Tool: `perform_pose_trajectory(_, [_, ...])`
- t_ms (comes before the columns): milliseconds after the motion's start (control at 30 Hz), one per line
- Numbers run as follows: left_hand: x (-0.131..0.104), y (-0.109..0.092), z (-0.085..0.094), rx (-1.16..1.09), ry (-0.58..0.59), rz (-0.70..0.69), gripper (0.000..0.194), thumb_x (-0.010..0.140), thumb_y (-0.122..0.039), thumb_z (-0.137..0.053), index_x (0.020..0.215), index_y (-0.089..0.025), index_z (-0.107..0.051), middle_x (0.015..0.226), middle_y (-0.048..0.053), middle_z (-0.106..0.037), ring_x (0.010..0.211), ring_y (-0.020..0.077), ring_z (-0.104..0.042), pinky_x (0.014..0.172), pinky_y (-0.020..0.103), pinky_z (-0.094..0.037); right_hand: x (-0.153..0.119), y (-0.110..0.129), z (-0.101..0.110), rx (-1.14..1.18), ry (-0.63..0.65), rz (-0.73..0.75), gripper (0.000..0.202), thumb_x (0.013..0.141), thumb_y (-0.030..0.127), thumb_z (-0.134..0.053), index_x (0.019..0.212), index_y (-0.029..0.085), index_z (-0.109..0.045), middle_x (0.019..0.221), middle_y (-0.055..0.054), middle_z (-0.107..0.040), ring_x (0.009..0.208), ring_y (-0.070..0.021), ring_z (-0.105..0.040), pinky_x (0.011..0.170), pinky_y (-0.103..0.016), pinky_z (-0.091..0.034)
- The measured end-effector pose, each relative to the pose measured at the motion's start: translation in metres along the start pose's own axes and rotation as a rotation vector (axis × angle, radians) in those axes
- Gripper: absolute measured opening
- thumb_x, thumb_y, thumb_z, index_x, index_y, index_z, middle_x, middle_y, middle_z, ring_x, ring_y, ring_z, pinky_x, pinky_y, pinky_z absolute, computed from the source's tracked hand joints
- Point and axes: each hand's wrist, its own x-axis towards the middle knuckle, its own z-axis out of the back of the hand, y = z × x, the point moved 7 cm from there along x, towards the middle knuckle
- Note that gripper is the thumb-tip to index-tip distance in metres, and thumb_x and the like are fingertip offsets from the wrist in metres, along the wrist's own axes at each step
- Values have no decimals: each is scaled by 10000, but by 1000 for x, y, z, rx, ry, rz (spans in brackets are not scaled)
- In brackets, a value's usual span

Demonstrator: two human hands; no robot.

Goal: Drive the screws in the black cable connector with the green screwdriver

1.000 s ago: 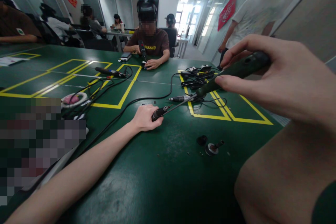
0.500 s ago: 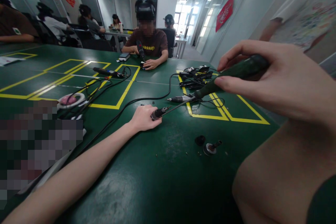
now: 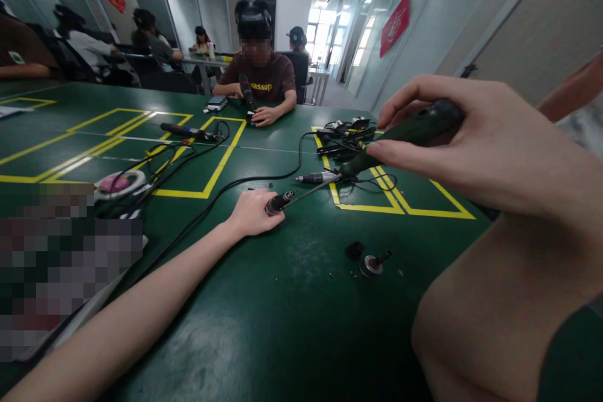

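My left hand (image 3: 253, 212) is closed round a dark cylindrical tool body (image 3: 277, 202) on the table, its metal-tipped end poking out toward the right. In my right hand (image 3: 490, 144) is a screwdriver (image 3: 414, 130), gripped by its dark green handle. Its thin shaft slants down to the left, and the tip meets the end of the tool body; exactly where it seats is too small to tell. Nearer to me lie a round metal part with a short stem (image 3: 372, 265) and a small black cap (image 3: 354, 251), with several tiny bits scattered around them.
Behind my hands a pen-shaped tool (image 3: 313, 178) lies beside a heap of black cables and plugs (image 3: 346, 137). A black cord (image 3: 235, 182) crosses the green table (image 3: 264, 333). A tape roll (image 3: 141, 183) and another screwdriver-like tool (image 3: 179, 130) are at left. A co-worker (image 3: 257, 75) sits opposite.
The whole view has shifted slightly, so things appear a little further left. Both hands keep their grips, and the screwdriver tip stays at the tool body. A person at the right has moved.
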Motion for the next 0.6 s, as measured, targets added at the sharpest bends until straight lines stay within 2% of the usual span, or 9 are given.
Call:
perform_pose_trajectory(100, [0, 0, 0, -1, -5, -1, 161, 794, -323, -634, 682, -207, -624, 721, 61, -697, 682, 223, -646, 633, 310, -391, 1, -4, 0, -32, -27, -69, 652, 741, 869, -652, 737, 219, -702, 552, 6, -557, 490, -130, -462, 443, -280, -301])
perform_pose_trajectory(167, [0, 0, 1, -2, -9, -1, 163, 794, -324, -634, 681, -208, -622, 719, 60, -692, 682, 221, -642, 633, 308, -390, 1, -6, -1, -28, -14, -107, 685, 742, 894, -644, 729, 211, -697, 488, 25, -484, 443, -108, -387, 419, -271, -256])
perform_pose_trajectory(233, [-1, -1, 1, -5, -13, -2, 169, 797, -328, -627, 678, -208, -618, 712, 57, -687, 677, 218, -636, 630, 307, -384, 1, -2, -1, -5, -1, -72, 616, 736, 829, -710, 741, 213, -697, 523, 12, -531, 462, -115, -414, 420, -279, -275])
perform_pose_trajectory(333, [-1, -1, 1, -11, -13, -3, 181, 794, -340, -618, 667, -212, -604, 699, 54, -679, 669, 214, -627, 626, 305, -369, -1, 0, 1, 29, 0, -16, 455, 726, 675, -779, 790, 232, -698, 684, -24, -652, 572, -156, -537, 477, -302, -382])
perform_pose_trajectory(433, [-1, 0, 0, -20, -3, 1, 188, 791, -351, -612, 665, -213, -592, 703, 56, -675, 666, 214, -619, 628, 307, -359, -1, -4, 0, 10, 18, -36, 459, 709, 682, -775, 806, 240, -697, 758, -39, -691, 630, -179, -591, 512, -314, -431])
perform_pose_trajectory(500, [-1, 0, 0, -27, 0, 3, 186, 793, -351, -608, 670, -213, -591, 708, 56, -671, 665, 213, -615, 631, 307, -356, -1, -6, -1, -25, 3, -72, 557, 724, 788, -710, 786, 234, -702, 658, -30, -646, 557, -166, -549, 459, -301, -377])
perform_pose_trajectory(600, [-1, 0, 1, -27, -1, 3, 184, 793, -350, -609, 674, -211, -590, 710, 56, -667, 666, 213, -612, 633, 308, -354, 0, -6, -1, -31, -2, -123, 662, 743, 884, -622, 741, 227, -699, 458, 14, -475, 424, -131, -403, 399, -287, -270])
